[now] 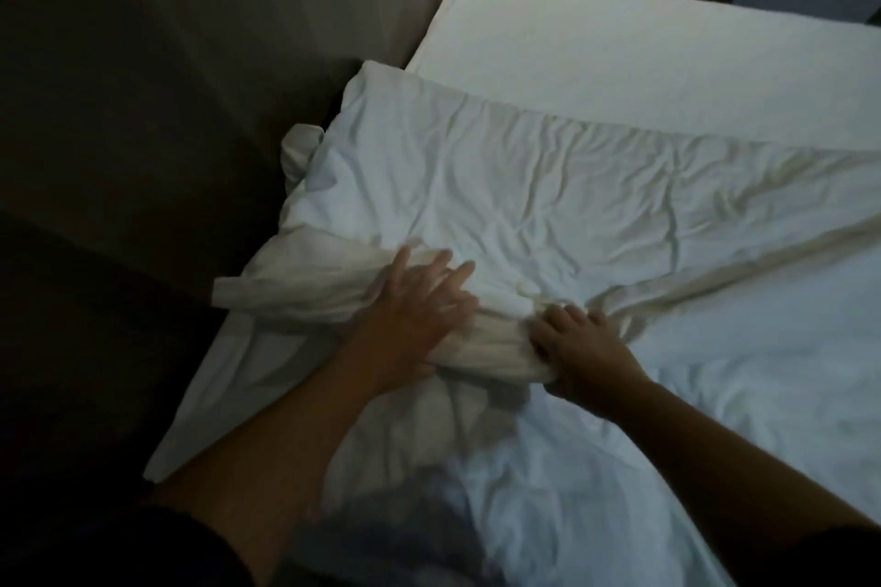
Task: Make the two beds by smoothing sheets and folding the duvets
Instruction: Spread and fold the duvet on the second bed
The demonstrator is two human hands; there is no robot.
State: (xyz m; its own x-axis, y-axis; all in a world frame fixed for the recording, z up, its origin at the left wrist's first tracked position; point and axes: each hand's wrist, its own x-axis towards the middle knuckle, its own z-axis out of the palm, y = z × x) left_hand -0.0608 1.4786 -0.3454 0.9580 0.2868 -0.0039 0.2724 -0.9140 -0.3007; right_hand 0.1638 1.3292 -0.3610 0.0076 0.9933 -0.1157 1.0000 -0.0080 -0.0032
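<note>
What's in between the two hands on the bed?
A bunched-up roll of the white duvet lies between the left hand and the right hand. The head view shows both hands touching it.

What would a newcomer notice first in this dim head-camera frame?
The two hands in the middle draw the eye: the left hand lies flat with fingers spread on the crumpled white duvet, and the right hand beside it grips a bunched fold at the duvet's near edge. Beyond the duvet, the smooth sheet at the far end of the bed stands out pale against the dark room to the left.
</note>
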